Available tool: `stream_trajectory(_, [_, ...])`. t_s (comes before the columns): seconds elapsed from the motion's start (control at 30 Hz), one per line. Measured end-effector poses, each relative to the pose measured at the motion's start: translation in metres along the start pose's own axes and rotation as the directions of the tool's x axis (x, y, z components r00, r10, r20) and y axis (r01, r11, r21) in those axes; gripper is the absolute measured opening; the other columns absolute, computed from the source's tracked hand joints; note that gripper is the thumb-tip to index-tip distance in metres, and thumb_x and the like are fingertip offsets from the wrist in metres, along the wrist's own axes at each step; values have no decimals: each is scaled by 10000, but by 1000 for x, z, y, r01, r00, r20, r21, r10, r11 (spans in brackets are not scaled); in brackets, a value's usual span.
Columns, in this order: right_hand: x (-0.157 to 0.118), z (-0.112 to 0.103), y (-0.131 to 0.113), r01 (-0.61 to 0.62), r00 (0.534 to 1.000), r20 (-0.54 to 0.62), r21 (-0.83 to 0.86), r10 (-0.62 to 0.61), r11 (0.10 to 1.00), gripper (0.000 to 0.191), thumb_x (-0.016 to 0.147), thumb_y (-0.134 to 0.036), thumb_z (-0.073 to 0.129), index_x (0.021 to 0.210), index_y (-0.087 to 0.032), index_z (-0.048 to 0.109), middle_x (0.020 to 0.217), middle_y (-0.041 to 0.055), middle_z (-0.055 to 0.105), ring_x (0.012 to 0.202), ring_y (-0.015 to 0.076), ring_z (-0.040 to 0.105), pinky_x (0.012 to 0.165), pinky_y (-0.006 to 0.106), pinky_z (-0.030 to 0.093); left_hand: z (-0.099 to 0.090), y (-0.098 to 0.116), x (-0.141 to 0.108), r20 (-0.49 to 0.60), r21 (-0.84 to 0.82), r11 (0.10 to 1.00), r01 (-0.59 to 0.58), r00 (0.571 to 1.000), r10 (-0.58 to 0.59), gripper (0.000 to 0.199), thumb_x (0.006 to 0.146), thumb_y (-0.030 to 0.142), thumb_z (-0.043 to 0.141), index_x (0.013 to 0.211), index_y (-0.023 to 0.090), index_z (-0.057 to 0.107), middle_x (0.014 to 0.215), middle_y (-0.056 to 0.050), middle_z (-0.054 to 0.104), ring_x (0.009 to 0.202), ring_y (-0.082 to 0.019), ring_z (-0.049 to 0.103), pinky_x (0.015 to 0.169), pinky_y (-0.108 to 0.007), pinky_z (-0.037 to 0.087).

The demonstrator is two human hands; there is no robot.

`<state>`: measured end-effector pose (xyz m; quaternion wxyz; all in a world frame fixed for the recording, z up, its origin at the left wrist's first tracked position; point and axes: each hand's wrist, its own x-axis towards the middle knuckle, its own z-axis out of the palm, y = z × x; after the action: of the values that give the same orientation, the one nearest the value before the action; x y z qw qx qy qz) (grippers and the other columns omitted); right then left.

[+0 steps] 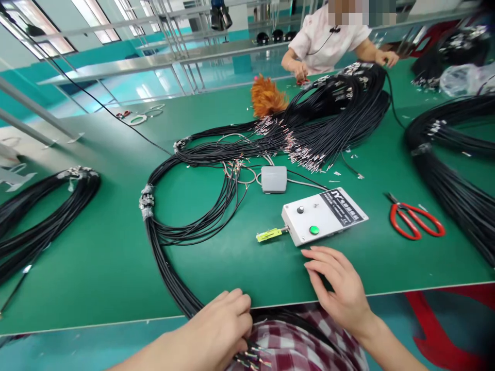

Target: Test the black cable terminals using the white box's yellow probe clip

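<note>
Near the table's front edge, my left hand (222,330) is closed round the ends of black cables. Below its fingers the stripped cable ends (253,356) show thin coloured wires, over my lap. From that hand the cable bundle (166,270) curves up across the table, bound with a clear tie (147,201). My right hand (340,288) hovers over the table edge, fingers loosely curled and apart, nothing in it. Just beyond its fingertips lies a white control box (320,216) with a green button, a knob and a yellow-green clip head (269,235) on its left side.
Red-handled pliers (417,219) lie right of the box. Behind it sits a grey pedal-like block (274,179). Cable coils (46,206) lie left and right. Farther back are fanned cables (336,129), an orange duster (267,97) and a seated co-worker (328,41) handling cables.
</note>
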<state>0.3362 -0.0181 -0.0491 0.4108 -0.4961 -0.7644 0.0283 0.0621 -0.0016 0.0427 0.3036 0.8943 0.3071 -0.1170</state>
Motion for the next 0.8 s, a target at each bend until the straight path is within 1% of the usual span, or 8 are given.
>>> stream_trajectory(0.13, [1, 0, 0, 8, 1000, 3, 7, -8, 1000, 213, 876, -36, 567, 1013, -192, 612, 1073, 81, 721, 1075, 222, 619, 881, 413, 549, -2, 6, 3, 19, 43, 999, -7, 1000, 6, 164, 818, 33, 605, 792, 194, 628, 948, -49, 630, 855, -220, 567, 838, -353, 458])
stream_trajectory(0.23, [1, 1, 0, 11, 1000, 6, 7, -11, 1000, 220, 872, -25, 567, 1023, -181, 605, 1083, 91, 713, 1085, 224, 606, 889, 413, 545, -2, 6, 4, 6, -6, 1000, 16, 1000, -16, 191, 812, 7, 579, 795, 190, 633, 960, -48, 633, 856, -203, 563, 806, -312, 451])
stream_trajectory(0.33, [0, 2, 0, 8, 1000, 10, 11, -8, 1000, 225, 869, -18, 568, 1022, -181, 602, 1080, 91, 712, 1081, 224, 603, 891, 409, 543, 1, -2, 7, 1, -180, 983, 39, 999, -40, 203, 840, 23, 570, 816, 202, 663, 896, -25, 655, 863, -184, 577, 761, -258, 441])
stream_trajectory(0.4, [0, 1, 1, 9, 1000, 11, 19, -9, 1000, 232, 869, -14, 565, 1022, -183, 602, 1077, 89, 712, 1078, 223, 604, 889, 405, 543, 4, -9, 9, -16, -329, 941, 80, 996, -90, 211, 852, 37, 568, 801, 209, 679, 832, -4, 665, 848, -170, 593, 752, -238, 435])
stream_trajectory(0.53, [2, -1, -4, -4, 1000, 1, 48, 4, 999, 253, 867, -6, 559, 1033, -191, 606, 1070, 82, 714, 1064, 217, 611, 887, 391, 539, 6, -19, 14, -117, -499, 856, 134, 969, -220, 180, 909, 139, 513, 800, 200, 642, 823, 4, 664, 798, -157, 588, 763, -248, 429])
stream_trajectory(0.6, [5, -1, -12, -40, 999, 7, 106, 40, 994, 254, 872, -16, 562, 1041, -201, 607, 1064, 74, 714, 1052, 208, 618, 898, 379, 534, 6, -21, 17, -183, -536, 836, 121, 950, -255, 176, 940, 213, 474, 821, 199, 603, 817, 1, 637, 780, -160, 562, 746, -253, 429])
stream_trajectory(0.67, [9, 1, -24, -120, 993, 36, 207, 115, 971, 239, 884, -47, 567, 1050, -215, 605, 1055, 61, 713, 1026, 190, 635, 902, 351, 537, 5, -22, 20, -236, -587, 805, 89, 932, -275, 168, 955, 264, 450, 864, 204, 578, 812, 4, 603, 767, -161, 538, 717, -250, 431])
stream_trajectory(0.8, [21, 11, -48, -324, 946, 163, 426, 280, 845, 164, 921, -135, 552, 1023, -245, 617, 1025, 23, 714, 963, 147, 671, 872, 261, 547, 3, -22, 30, -306, -677, 736, -9, 913, -270, 131, 937, 292, 504, 976, 215, 603, 878, -6, 613, 809, -167, 543, 743, -255, 445])
